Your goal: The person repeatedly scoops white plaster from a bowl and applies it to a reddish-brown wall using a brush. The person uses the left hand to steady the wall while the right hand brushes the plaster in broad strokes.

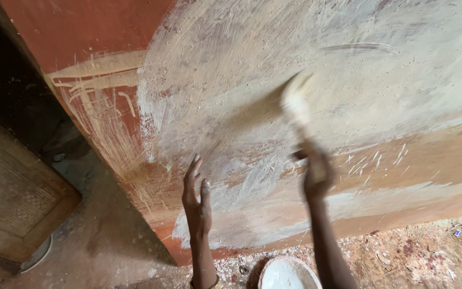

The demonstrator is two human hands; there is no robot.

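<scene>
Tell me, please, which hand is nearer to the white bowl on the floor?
Right. The right hand, holding the brush, is above the bowl; the left hand is further left.

Your left hand (196,198) sits left of your right hand (316,174), brush (297,101) above; bowl (287,274) near, between them; door (14,198) far left.

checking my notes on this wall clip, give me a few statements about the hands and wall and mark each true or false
1. The right hand holds a brush up against the wall. True; the brush is blurred.
2. The left hand holds a second brush. False: it is empty, fingers stretched, close to the wall.
3. A bowl of white paint sits on the floor below the hands. True.
4. The whole wall is covered in white. False: bare red-brown shows at the upper left and along the bottom.
5. A wooden door is at the left. True.
</scene>
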